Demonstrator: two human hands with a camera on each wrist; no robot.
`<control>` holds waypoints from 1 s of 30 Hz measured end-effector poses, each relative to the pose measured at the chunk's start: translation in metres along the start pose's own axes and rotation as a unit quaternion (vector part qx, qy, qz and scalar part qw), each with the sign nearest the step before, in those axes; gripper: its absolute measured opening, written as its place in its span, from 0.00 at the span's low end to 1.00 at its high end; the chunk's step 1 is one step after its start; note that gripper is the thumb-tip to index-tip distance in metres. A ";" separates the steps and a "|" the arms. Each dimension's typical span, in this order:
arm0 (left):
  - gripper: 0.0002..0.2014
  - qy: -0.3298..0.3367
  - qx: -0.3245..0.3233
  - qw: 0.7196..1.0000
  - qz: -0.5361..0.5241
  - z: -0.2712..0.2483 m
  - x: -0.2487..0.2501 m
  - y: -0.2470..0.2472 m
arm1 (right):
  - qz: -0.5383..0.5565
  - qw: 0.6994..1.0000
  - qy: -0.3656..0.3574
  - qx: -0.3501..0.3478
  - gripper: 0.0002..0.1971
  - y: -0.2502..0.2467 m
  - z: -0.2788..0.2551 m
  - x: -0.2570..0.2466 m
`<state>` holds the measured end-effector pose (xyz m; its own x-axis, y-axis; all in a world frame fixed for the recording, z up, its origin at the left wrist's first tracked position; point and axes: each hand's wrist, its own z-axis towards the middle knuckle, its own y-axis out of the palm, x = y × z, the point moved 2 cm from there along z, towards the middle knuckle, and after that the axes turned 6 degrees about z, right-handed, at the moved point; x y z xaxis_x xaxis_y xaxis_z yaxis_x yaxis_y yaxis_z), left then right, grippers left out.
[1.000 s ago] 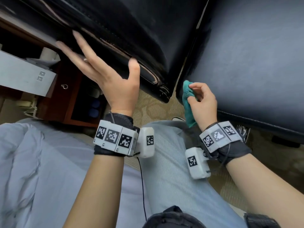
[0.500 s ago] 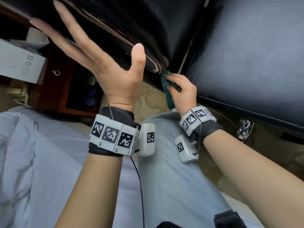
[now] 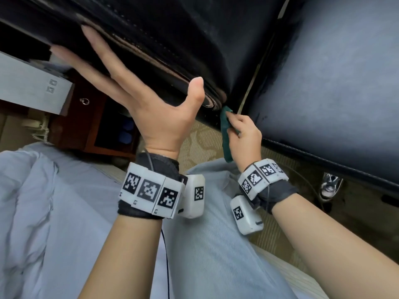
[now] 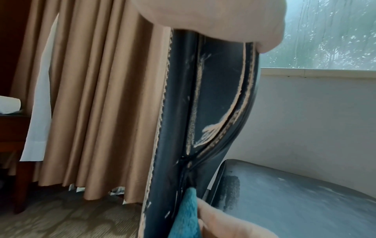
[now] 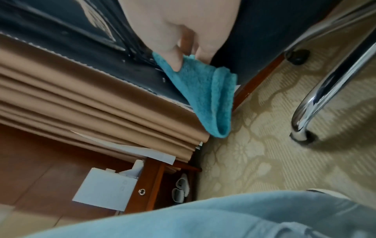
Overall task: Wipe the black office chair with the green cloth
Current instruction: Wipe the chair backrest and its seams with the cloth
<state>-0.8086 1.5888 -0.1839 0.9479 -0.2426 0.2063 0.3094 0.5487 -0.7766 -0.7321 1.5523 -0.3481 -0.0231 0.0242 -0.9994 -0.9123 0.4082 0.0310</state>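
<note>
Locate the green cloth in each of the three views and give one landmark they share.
Head: green cloth, right of centre, gripped by the right hand.
Left wrist: bottom centre, against the chair back's worn edge.
Right wrist: upper centre, hanging from the fingers.
Shared landmark: worn seam of the black chair back.

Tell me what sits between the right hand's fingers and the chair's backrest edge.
The green cloth: the right hand pinches it against the backrest base. Right wrist view shows this best.
</note>
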 end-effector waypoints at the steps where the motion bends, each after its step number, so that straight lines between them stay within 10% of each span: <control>1: 0.57 0.000 0.000 1.000 0.002 0.001 0.000 -0.001 | -0.015 1.000 0.013 -0.011 0.19 -0.001 0.001 0.001; 14: 0.53 -0.005 0.017 1.000 0.004 0.003 0.009 -0.006 | -0.011 0.993 0.075 -0.087 0.23 -0.007 0.004 -0.004; 21: 0.52 0.008 0.028 1.000 -0.008 0.001 0.016 -0.007 | 0.117 0.981 0.141 0.071 0.22 -0.032 0.010 -0.008; 30: 0.50 0.014 0.032 0.999 -0.001 0.002 0.015 -0.006 | 0.110 0.988 0.106 0.011 0.23 0.007 0.002 -0.016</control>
<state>-0.7964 1.5837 -0.1745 0.9453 -0.2657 0.1892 0.3155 0.5981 -0.7367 -0.7367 1.5568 -0.3322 -0.3073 -0.0771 -0.9485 -0.8666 0.4345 0.2455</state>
